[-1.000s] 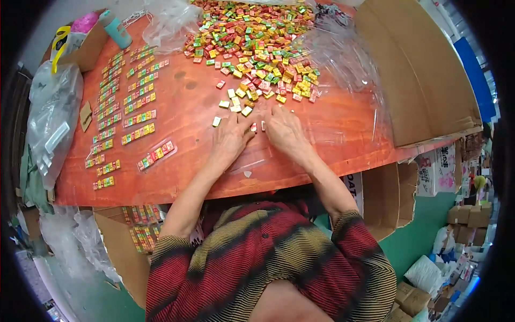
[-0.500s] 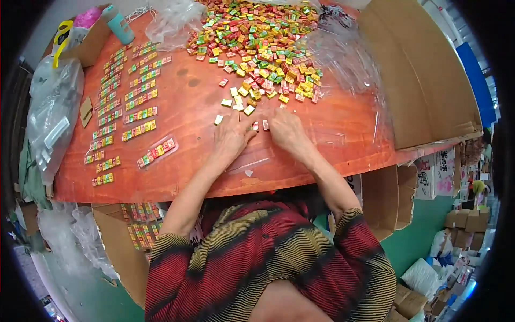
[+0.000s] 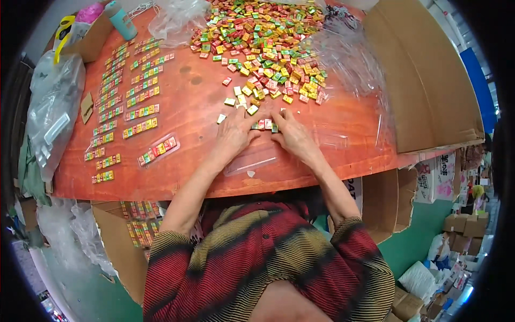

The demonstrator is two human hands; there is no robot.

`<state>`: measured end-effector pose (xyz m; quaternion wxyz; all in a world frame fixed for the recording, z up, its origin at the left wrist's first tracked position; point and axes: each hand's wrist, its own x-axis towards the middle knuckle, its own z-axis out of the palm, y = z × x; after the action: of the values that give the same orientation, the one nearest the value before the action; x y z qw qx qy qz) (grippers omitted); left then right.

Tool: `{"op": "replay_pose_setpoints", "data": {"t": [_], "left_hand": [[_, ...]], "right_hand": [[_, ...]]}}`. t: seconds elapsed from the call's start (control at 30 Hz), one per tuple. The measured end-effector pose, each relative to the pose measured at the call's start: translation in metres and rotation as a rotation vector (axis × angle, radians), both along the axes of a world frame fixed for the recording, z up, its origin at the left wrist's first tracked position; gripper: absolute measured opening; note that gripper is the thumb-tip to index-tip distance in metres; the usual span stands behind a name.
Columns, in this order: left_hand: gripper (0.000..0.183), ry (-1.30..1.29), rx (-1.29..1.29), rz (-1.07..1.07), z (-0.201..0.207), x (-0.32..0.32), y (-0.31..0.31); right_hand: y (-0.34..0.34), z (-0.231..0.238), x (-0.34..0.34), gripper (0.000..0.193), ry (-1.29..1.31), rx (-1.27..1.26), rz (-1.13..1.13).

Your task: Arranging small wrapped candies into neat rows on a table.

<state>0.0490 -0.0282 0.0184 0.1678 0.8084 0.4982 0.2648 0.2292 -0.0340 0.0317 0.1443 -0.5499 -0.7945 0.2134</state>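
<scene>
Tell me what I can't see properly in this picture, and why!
All from the head view:
Ends of the short row of tiny boxes: partly hidden by the left hand and right hand.
Bottom of the box pile: covered by boxes on top.
Print on the tiny boxes: too small to read.
Inside of the lower left carton: partly blocked by the table and striped sleeve.

Big reddish-orange table (image 3: 188,110) over a green floor (image 3: 397,255), pale grey wall (image 3: 44,35) top left, cardboard boxes (image 3: 475,226) kinda piled up off right.
</scene>
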Motion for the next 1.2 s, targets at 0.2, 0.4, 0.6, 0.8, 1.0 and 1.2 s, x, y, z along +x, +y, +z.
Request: {"op": "replay_pose_setpoints", "data": {"t": [0.2,0.4,0.6,0.8,1.0,1.2], "left_hand": [[0.043,-0.013,-0.033,-0.045,-0.001,-0.004,0.001],[0.041,-0.144,-0.066,-0.081,-0.003,-0.010,-0.005],[0.039,-0.089,-0.085,-0.059,-0.009,-0.007,-0.006],[0.039,-0.022,0.003,-0.011,-0.009,0.001,-0.009],[0.050,-0.041,-0.041,0.035,-0.011,-0.006,-0.009],[0.056,-0.114,-0.160,-0.004,-0.001,-0.023,-0.010]], "right_hand": [[0.006,-0.009,0.008,0.049,0.078,-0.013,0.132],[0.003,-0.009,0.006,0.042,0.116,0.016,0.135],[-0.001,-0.007,0.000,0.034,0.081,0.057,0.092],[0.001,-0.015,0.007,0.037,0.096,0.106,0.169],[0.004,-0.001,0.011,0.054,0.073,-0.066,0.165],[0.006,-0.016,0.028,0.054,0.208,-0.065,0.119]]}}
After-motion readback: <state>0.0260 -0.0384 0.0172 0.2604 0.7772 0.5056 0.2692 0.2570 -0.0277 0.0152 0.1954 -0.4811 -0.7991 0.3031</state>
